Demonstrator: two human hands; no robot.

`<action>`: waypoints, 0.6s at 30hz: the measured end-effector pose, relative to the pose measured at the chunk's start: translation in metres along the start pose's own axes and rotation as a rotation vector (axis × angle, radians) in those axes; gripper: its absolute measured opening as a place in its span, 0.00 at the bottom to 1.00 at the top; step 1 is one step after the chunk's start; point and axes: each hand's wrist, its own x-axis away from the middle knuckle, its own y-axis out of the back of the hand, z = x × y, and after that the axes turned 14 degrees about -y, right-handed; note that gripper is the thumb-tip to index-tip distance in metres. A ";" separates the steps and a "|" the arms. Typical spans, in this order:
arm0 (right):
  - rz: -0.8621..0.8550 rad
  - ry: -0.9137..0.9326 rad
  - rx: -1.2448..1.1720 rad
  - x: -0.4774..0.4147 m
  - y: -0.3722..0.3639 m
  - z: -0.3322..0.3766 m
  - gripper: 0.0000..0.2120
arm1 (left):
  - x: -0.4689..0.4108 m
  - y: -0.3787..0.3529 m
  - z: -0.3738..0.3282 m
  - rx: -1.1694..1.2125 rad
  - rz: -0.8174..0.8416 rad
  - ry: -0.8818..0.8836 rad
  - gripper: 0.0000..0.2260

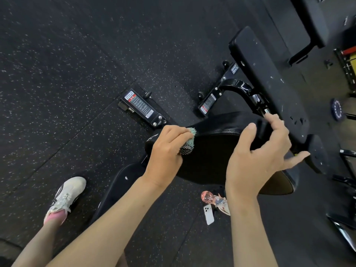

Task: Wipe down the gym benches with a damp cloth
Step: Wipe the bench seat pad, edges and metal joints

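A black padded bench seat (pixel 210 149) lies just below me, with a longer black back pad (pixel 267 78) angling away to the upper right. My left hand (pixel 167 149) grips a bunched teal and grey cloth (pixel 189 142) against the seat's left edge. My right hand (pixel 260 158) curls over the far right end of the seat, thumb on top and fingers wrapped around the pad's edge near the metal hinge bracket (pixel 258 101).
Black speckled rubber floor (pixel 67 74) surrounds the bench. Frame feet with warning labels (pixel 140 106) stand ahead. A white phone (pixel 208 213) and pink bottle (pixel 209 197) lie on the floor under the seat. My white shoe (pixel 65 197) is at left. Another bench (pixel 308 20) and racks stand at right.
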 end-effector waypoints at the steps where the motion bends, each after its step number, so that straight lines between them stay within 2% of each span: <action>1: -0.002 -0.004 -0.005 0.001 -0.001 0.001 0.16 | 0.003 0.003 0.005 -0.001 0.050 0.013 0.26; 3: -0.004 -0.022 -0.012 0.002 -0.003 0.003 0.15 | 0.005 0.007 0.011 0.000 0.092 0.040 0.27; 6: -0.010 -0.053 -0.026 0.000 -0.002 0.005 0.15 | -0.011 0.012 -0.002 0.024 -0.008 0.053 0.24; 9: -0.003 -0.066 -0.042 -0.001 0.001 0.007 0.15 | -0.038 0.008 -0.035 0.113 -0.132 -0.097 0.17; 11: 0.003 -0.063 -0.046 -0.001 0.002 0.007 0.15 | -0.044 0.003 -0.047 0.174 -0.129 -0.142 0.18; 15: 0.015 -0.070 -0.057 -0.001 0.001 0.006 0.15 | -0.037 0.002 -0.027 0.156 -0.099 -0.035 0.22; 18: 0.011 -0.043 -0.069 -0.001 0.000 0.003 0.14 | -0.041 0.003 -0.027 0.182 -0.119 -0.017 0.22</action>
